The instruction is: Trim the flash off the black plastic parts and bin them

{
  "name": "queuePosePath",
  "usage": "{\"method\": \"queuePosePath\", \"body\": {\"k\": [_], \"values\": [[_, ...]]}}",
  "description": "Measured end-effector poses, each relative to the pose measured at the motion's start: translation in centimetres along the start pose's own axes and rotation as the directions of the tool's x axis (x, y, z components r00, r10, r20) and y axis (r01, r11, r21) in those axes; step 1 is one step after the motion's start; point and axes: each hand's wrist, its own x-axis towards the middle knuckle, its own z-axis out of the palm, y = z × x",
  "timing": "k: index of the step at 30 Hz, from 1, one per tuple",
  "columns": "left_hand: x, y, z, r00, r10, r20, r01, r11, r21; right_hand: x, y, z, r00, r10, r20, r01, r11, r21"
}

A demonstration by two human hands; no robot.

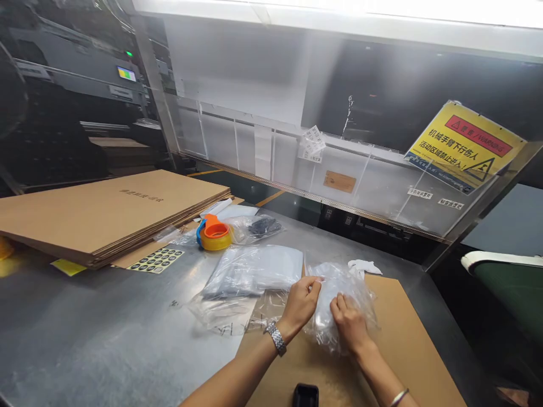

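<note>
A crumpled clear plastic bag [335, 277] lies over the cardboard sheet [407, 328] in front of me. My left hand [303, 297], with a metal-band watch at its wrist, is closed in a pinch at the bag's left edge. On the bag's right part, my right hand [348, 319] has its fingers curled into the film. What is inside the bag cannot be made out. Just left of it lies a stack of clear plastic bags [258, 268], partly in loose wrapping. A small black object [306, 394] sits at the bottom edge.
Stacked flat cardboard [114, 209] fills the left of the metal table [106, 333]. An orange tape dispenser [215, 232], a sheet of round stickers [156, 260] and a bag with dark contents [263, 226] are nearby. A yellow warning sign [469, 147] hangs on the transparent partition.
</note>
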Motion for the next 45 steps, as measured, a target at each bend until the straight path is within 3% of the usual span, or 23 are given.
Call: {"method": "queuePosePath", "body": {"k": [7,12,17,21,24,26,28,30,31,37,42,45], "values": [[-0.9,-0.1,-0.4,1.0,0.013,0.019,-0.014,0.999,0.033,1.2,-0.7,-0.9,0.954,0.023,0.3,-0.075,0.984,0.162],[-1.6,-0.4,-0.9,0.999,0.025,0.036,-0.026,0.999,0.043,0.1,1.8,-2.9,0.906,-0.032,0.423,-0.13,0.929,0.347],[-2.5,-0.5,-0.9,0.999,0.038,0.012,-0.039,0.998,0.054,-0.1,2.0,-4.3,0.894,0.024,0.447,-0.212,0.903,0.374],[-3.7,-0.4,-1.1,0.995,0.075,-0.068,-0.067,0.992,0.107,0.3,-0.2,-3.4,0.894,0.207,0.397,-0.321,0.914,0.247],[-5.5,0.3,-1.7,0.98,0.126,-0.153,-0.104,0.983,0.148,0.5,-1.1,-2.7,0.889,0.262,0.377,-0.355,0.913,0.203],[-6.7,0.8,-1.8,0.974,0.215,-0.077,-0.194,0.957,0.217,0.5,-1.1,-2.5,0.888,0.261,0.379,-0.359,0.908,0.214],[-7.8,0.9,-1.5,0.948,0.277,0.154,-0.314,0.885,0.343,0.4,-0.7,-2.5,0.889,0.249,0.384,-0.356,0.903,0.239],[-8.6,0.6,-0.8,0.901,0.242,0.36,-0.393,0.805,0.444,0.2,-0.1,-2.5,0.887,0.24,0.393,-0.359,0.896,0.262],[-8.8,0.2,-0.4,0.89,0.206,0.406,-0.398,0.784,0.476,0.0,0.1,-2.5,0.885,0.241,0.399,-0.365,0.891,0.27],[-10.0,-0.9,0.9,0.899,0.129,0.419,-0.354,0.779,0.518,-1.2,0.6,-2.5,0.871,0.284,0.402,-0.425,0.845,0.325],[-9.7,-0.6,1.7,0.89,0.129,0.437,-0.352,0.804,0.48,-1.7,0.4,-2.2,0.891,0.202,0.408,-0.399,0.777,0.487],[-9.1,-1.3,2.6,0.916,0.088,0.392,-0.286,0.828,0.483,-1.9,0.5,-1.9,0.901,0.173,0.397,-0.397,0.697,0.597]]}}
